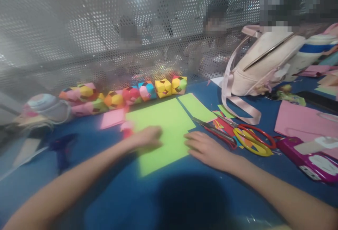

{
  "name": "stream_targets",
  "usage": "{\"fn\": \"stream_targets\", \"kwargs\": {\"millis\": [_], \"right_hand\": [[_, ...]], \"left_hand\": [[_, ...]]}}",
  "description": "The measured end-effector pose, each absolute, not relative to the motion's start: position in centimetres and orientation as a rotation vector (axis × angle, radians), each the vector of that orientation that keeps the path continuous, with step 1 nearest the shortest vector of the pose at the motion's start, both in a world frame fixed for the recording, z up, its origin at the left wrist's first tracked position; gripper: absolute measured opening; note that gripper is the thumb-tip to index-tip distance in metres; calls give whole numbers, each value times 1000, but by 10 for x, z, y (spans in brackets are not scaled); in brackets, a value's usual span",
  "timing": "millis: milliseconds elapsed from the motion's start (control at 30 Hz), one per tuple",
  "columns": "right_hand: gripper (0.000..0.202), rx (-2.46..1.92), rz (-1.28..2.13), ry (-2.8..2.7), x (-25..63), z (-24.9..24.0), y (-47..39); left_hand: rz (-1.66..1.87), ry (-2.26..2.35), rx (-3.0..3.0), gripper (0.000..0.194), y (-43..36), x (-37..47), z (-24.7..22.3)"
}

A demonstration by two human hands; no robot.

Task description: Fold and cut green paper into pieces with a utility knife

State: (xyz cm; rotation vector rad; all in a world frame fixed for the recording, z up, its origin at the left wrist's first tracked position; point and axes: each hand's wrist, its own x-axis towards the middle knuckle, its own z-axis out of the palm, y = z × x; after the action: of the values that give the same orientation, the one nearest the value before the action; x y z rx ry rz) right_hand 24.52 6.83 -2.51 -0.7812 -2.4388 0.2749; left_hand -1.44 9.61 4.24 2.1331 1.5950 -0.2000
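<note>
A sheet of yellow-green paper point(169, 131) lies in front of me on the blue table. My left hand point(149, 137) is over its left part, and motion smears the fingers, so their grip cannot be made out. At the sheet's right edge rests my right hand point(204, 149), fingers spread and touching the paper, holding nothing. A narrower yellow-green piece point(198, 106) lies just beyond, across a thin gap. Close to my right hand are scissors with red handles point(218, 131) and scissors with yellow handles point(253, 142), resting among coloured paper scraps point(224, 124).
Several folded paper balls point(146, 91) line the back by a perforated metal screen point(158, 54). Pink paper point(113, 118) and a dark blue glue gun point(62, 149) are leftward. Rightward lie a purple device point(311, 163), pink sheets point(293, 120) and a pale strapped bag point(264, 61).
</note>
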Motion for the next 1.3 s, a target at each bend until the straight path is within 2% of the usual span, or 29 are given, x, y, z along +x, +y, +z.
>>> {"fn": "stream_targets", "kwargs": {"millis": [167,400,667,900,1100,1200,1300], "right_hand": [[21,-1098,659,-1997,235,-25,69],[27,-1137,1379,-1403,243,15,69],[27,-1028,1738,-987,224,15,68],[43,-1182,1479,-1029,213,3,76],[20,-1271,1316,-1270,211,8,77],[14,-1248,1145,-1336,213,25,69],[10,-1059,656,-1461,219,40,57]], "left_hand": [[-204,1590,2098,21,92,-14,42],[-185,1566,2115,26,92,-20,38],[-185,1540,2116,35,99,-19,39],[-76,1529,2129,34,96,-20,40],[67,1544,2147,29,88,-22,41],[376,1625,2100,31,80,-29,55],[765,1649,1846,37,74,-39,71]]}}
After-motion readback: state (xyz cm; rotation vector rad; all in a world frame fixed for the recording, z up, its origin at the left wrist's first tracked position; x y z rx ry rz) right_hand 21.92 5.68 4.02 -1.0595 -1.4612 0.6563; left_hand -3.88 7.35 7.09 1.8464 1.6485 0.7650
